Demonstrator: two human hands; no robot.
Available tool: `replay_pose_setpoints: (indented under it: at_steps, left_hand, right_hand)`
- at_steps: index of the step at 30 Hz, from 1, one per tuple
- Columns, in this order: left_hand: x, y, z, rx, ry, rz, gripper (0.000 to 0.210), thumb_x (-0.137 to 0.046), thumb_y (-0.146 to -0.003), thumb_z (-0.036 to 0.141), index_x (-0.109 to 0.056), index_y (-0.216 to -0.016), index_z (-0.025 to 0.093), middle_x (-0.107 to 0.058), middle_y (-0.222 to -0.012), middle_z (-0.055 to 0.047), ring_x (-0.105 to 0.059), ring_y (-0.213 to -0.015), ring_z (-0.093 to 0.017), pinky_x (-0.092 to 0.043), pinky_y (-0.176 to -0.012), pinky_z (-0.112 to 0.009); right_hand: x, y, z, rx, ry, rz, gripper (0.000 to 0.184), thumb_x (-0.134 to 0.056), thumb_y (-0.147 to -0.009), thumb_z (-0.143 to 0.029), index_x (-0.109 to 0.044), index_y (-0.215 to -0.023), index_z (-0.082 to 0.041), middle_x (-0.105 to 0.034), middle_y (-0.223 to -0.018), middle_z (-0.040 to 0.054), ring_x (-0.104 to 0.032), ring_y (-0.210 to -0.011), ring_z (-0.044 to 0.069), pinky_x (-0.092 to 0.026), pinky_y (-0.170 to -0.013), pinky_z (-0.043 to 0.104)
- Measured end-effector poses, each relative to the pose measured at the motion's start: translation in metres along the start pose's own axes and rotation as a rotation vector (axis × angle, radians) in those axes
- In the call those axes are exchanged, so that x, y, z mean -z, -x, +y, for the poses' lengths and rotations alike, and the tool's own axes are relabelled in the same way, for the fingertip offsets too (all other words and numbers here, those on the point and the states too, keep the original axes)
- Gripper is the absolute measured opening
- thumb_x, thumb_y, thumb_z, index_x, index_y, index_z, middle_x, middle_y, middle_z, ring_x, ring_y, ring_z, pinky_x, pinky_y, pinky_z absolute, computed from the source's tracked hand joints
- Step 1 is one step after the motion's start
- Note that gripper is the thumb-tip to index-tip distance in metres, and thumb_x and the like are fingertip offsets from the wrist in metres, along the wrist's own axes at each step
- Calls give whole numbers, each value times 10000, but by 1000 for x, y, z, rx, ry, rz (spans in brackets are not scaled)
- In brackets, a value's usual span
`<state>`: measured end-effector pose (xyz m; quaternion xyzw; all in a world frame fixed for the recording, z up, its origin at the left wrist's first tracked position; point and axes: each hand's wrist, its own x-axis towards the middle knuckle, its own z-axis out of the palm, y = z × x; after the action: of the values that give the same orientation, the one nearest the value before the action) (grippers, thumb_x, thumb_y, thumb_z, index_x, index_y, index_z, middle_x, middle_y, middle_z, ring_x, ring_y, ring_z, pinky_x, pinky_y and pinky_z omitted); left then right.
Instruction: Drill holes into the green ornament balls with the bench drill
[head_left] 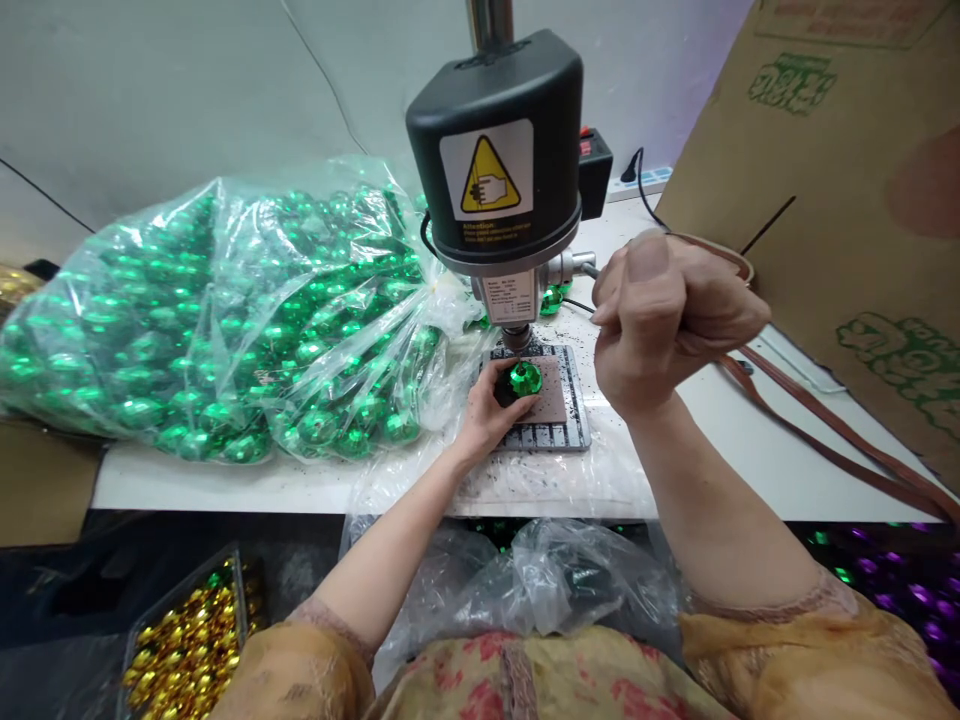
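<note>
My left hand (pixel 491 408) pinches a shiny green faceted ball (pixel 526 378) on the base plate (pixel 577 425) of a small drill press (pixel 495 160). The ball sits on a flat brownish pad (pixel 553 400), right under the drill chuck (pixel 517 338). Whether the bit touches the ball I cannot tell. My right hand (pixel 667 310) is closed around the end of the press's feed lever (pixel 589 268), to the right of the drill head. Most of the lever's grip is hidden by my fingers.
A large clear bag of green balls (pixel 225 330) fills the table's left side. A cardboard box (pixel 840 220) and a brown strap (pixel 817 430) stand at the right. Below are a crate of gold balls (pixel 187 640), a plastic bag (pixel 547 580) and purple balls (pixel 915 590). Dark shavings litter the table.
</note>
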<state>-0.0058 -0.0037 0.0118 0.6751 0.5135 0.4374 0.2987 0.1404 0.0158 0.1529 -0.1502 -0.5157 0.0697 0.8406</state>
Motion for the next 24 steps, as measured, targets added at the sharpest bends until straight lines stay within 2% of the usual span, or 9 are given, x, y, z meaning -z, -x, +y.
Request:
replay_pose_setpoints:
  at_steps: [3, 9, 17, 24]
  left_hand:
    - [0, 0, 0, 0, 15, -4, 527, -792, -773, 321, -548, -1226, 207, -678, -1178, -77, -649, -1106, -232, -519, -975, -384]
    - [-1, 1, -5, -29, 13, 13, 516, -792, -776, 327, -552, -1217, 210, -679, -1165, -70, -654, -1090, -223, -530, -956, -371]
    - [-2, 1, -1, -32, 40, 30, 472, -785, -777, 314, -568, -1182, 209, -680, -1139, -68, -658, -1056, -219, -535, -932, -376]
    - [-2, 1, -1, -27, 49, 27, 472, -788, -771, 316, -578, -1178, 200, -680, -1153, -74, -652, -1075, -227, -527, -937, -374]
  right_hand:
    - [-1, 0, 4, 56, -39, 2, 561, -585, -905, -273, -204, -508, -168, -258, -469, -44, -297, -413, 39, -207, -442, 289]
    - [-2, 4, 8, 58, -60, 33, 584, -592, -896, -257, -171, -503, -160, -232, -463, -55, -293, -403, 29, -161, -452, 281]
    - [2, 7, 15, 192, -76, 22, 528, -583, -868, -198, -207, -500, -172, -289, -424, -68, -259, -368, 40, -174, -387, 275]
    - [6, 10, 15, 188, -71, -13, 504, -576, -848, -161, -229, -482, -172, -323, -424, -70, -290, -361, 43, -206, -376, 268]
